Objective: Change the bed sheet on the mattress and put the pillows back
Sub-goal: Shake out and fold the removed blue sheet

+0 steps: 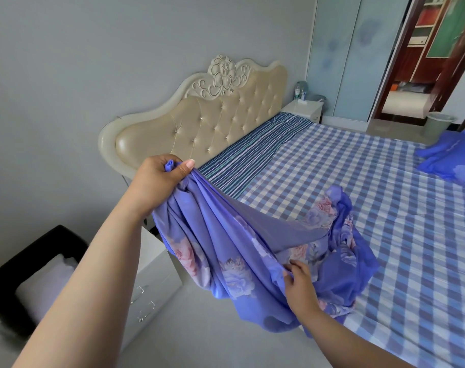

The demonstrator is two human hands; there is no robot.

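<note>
The left hand (pixel 157 179) is raised, its grip clamped on a bunched corner of the purple floral bed sheet (pixel 226 240). The right hand (pixel 299 284) is lower, fingers pinching an edge of the same sheet. The sheet hangs btw. both hands, and its far part lies crumpled on the mattress (pixel 401 208), which has a blue-white checked cover w/ a striped cloth (pixel 250 158) near the tufted headboard (pixel 199 120). Purple pillows (pixel 451 158) lie at the far right edge of the bed. A white nightstand (pixel 151 282) stands just beside the bed.
</note>
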